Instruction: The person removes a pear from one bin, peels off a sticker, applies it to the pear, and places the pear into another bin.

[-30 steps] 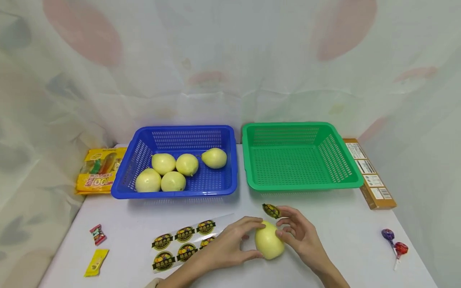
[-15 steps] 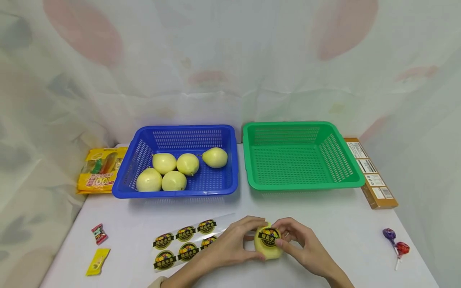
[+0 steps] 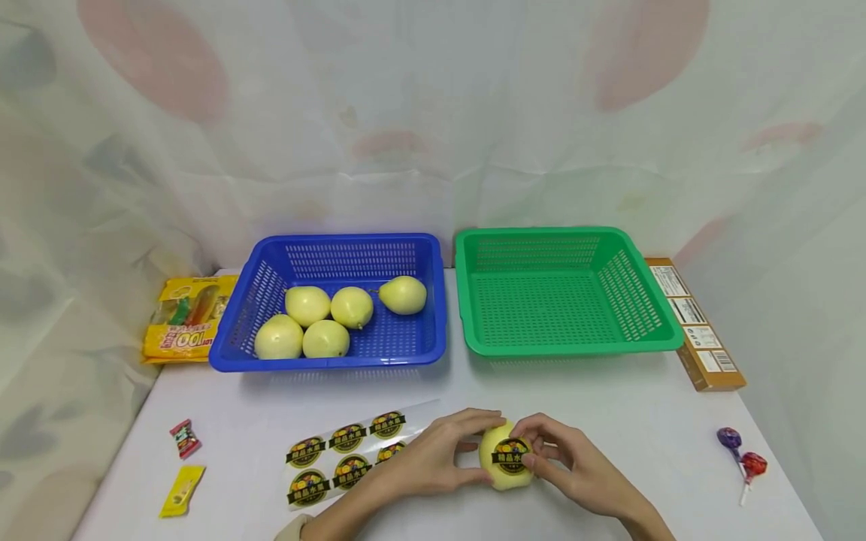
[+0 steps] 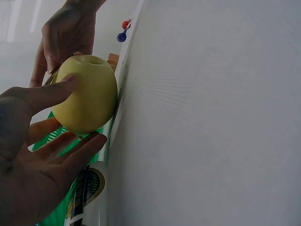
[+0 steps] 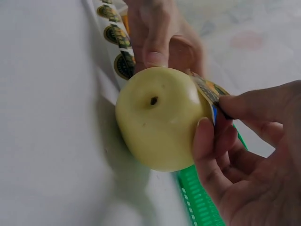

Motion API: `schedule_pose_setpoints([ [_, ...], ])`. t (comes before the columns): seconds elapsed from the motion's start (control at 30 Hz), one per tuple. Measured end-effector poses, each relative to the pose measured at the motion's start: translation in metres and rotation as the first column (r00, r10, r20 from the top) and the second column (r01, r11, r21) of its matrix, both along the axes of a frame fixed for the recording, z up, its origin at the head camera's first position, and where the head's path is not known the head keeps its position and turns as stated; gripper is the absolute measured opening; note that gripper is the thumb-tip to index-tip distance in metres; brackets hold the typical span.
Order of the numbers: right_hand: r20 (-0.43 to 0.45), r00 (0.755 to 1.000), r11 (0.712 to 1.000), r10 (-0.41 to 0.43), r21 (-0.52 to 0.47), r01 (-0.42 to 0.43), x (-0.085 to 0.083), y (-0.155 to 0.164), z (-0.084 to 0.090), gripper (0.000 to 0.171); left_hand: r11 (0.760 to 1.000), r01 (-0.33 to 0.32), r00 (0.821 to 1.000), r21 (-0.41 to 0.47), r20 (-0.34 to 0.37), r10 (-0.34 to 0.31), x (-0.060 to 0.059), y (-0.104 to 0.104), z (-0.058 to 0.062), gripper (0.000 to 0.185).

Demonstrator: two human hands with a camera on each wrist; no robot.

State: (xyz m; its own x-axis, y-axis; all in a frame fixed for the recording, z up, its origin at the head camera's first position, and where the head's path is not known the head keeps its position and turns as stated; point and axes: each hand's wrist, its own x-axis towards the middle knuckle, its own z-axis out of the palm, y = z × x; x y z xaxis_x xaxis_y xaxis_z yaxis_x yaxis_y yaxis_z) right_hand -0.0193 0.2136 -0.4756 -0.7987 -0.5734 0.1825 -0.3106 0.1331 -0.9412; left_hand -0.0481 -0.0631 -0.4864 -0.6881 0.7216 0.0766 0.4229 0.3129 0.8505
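A pale yellow pear [image 3: 509, 483] stands on the table between the two hands. My left hand [image 3: 436, 458] grips it from the left; in the left wrist view the thumb lies across the pear [image 4: 94, 99] and the fingers spread below. A round black-and-gold sticker [image 3: 509, 455] lies against the pear's upper face. Its right edge is pinched by my right hand [image 3: 568, 466]. In the right wrist view the sticker [image 5: 207, 89] stands partly off the skin near the thumb, and other right fingertips touch the pear. A clear sheet of similar stickers [image 3: 349, 458] lies left, partly under the left arm.
Several pears [image 3: 326, 340] sit in a blue basket [image 3: 328, 364] at the back left. Beside it stands a green basket [image 3: 575, 349]. A yellow snack bag [image 3: 183, 330], two small wrapped candies [image 3: 181, 492], a brown box [image 3: 719, 379] and two lollipops [image 3: 729, 438] lie toward the sides.
The right hand has brought the sticker from above the pear down onto its face, turning it flat toward the head camera. The left hand has kept its grip on the pear.
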Motion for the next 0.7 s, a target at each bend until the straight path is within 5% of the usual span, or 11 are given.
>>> schedule_pose_setpoints([
  [0.13,-0.059,0.997,0.998,-0.057,0.016,0.058,0.003,-0.004,-0.003,0.031,1.000,0.002,1.000,0.006,0.016,-0.002,-0.001,0.000,0.000,0.075],
  [0.3,-0.153,0.977,0.986,-0.149,0.053,0.159,0.008,-0.010,-0.010,0.033,0.996,-0.053,0.990,0.067,0.131,0.044,0.001,0.004,0.000,0.070],
  [0.53,-0.424,0.874,0.944,-0.239,0.111,0.312,0.011,-0.020,-0.013,0.062,0.989,-0.123,0.975,0.086,0.195,0.105,0.001,0.012,0.005,0.062],
  [0.6,-0.420,0.861,0.927,-0.287,0.107,0.361,0.010,-0.021,-0.012,0.072,0.990,-0.122,0.978,0.073,0.179,0.108,0.000,0.013,0.007,0.062],
  [0.7,-0.290,0.893,0.922,-0.343,0.080,0.380,0.008,-0.021,-0.010,0.072,0.992,-0.117,0.982,0.056,0.154,0.107,0.000,0.013,0.008,0.063],
])
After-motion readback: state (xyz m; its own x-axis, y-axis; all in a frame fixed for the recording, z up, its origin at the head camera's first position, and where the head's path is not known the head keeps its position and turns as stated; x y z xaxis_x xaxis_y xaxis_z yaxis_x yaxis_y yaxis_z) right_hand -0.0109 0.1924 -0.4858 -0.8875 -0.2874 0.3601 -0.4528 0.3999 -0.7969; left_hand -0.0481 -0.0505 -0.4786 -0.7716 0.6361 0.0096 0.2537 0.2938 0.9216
